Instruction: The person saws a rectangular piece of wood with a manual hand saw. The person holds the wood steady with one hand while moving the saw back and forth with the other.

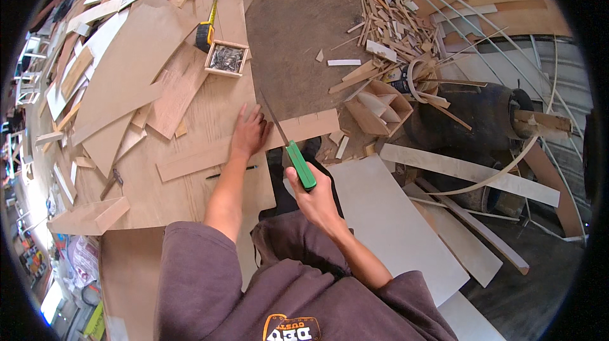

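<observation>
My right hand point(316, 196) is wrapped round the green handle of a handsaw point(301, 164). The saw's thin blade points away from me and crosses a long, narrow plywood strip point(196, 161). That strip lies over the right edge of the wooden worktop point(190, 204), one end jutting past it. Left of the blade, my left hand point(249, 133) lies on the strip with its fingers stretched out. Whether the teeth have cut into the wood, I cannot tell. A dark pen or pencil point(231, 173) rests on the worktop beside my left forearm.
Farther up the worktop are a small wooden box point(210, 63) of nails and a yellow-black tape measure point(205, 34). Plywood offcuts point(120, 81) pile up at left, near a hammer point(113, 182). Wood scraps point(387, 24), a dark cylindrical tank point(457, 116) and a pale panel point(387, 214) are at right.
</observation>
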A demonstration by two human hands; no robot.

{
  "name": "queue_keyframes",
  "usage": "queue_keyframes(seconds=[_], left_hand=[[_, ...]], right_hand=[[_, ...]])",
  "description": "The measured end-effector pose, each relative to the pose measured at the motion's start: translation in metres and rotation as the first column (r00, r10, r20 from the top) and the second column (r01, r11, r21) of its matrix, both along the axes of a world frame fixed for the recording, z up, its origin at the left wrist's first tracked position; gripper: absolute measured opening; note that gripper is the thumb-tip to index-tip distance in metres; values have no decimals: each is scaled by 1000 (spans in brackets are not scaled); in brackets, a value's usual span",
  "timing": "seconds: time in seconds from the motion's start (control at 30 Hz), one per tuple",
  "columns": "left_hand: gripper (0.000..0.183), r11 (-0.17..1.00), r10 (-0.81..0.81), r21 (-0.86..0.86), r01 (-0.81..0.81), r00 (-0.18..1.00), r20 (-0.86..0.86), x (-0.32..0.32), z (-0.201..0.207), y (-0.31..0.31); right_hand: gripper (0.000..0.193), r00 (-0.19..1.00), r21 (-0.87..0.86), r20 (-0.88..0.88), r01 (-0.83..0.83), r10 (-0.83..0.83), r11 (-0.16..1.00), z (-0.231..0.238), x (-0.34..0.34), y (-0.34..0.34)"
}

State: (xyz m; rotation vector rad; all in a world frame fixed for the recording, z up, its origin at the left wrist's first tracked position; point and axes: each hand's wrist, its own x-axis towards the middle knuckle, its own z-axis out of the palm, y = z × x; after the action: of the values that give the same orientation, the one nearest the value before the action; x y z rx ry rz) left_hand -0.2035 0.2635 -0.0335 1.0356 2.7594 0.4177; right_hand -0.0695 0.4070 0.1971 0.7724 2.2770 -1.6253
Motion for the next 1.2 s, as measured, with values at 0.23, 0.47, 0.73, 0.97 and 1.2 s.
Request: queue_keyframes(seconds=[0.23,0.47,0.73,0.97,1.2], left_hand=[[38,999,-4,-47,2,999,-51,1,-7,-6],[40,999,-12,-34,12,1000,6,-3,-2,2],[41,997,-27,-65,34,995,97,-3,8,9],[43,999,8,-33,-7,1000,15,-3,0,2],[39,996,14,-87,-11,999,38,1,-4,-10]], right_hand=[[41,999,-27,-41,21,-22,999,14,2,-5],[39,999,-24,16,33,-32,999,4,-11,-1],[37,996,-38,-43,72,-73,997,-31,-19,-7],[36,996,-26,-57,72,-74,997,-53,-33,-4],[41,992,-133,121,35,-18,991,-9,-42,18]])
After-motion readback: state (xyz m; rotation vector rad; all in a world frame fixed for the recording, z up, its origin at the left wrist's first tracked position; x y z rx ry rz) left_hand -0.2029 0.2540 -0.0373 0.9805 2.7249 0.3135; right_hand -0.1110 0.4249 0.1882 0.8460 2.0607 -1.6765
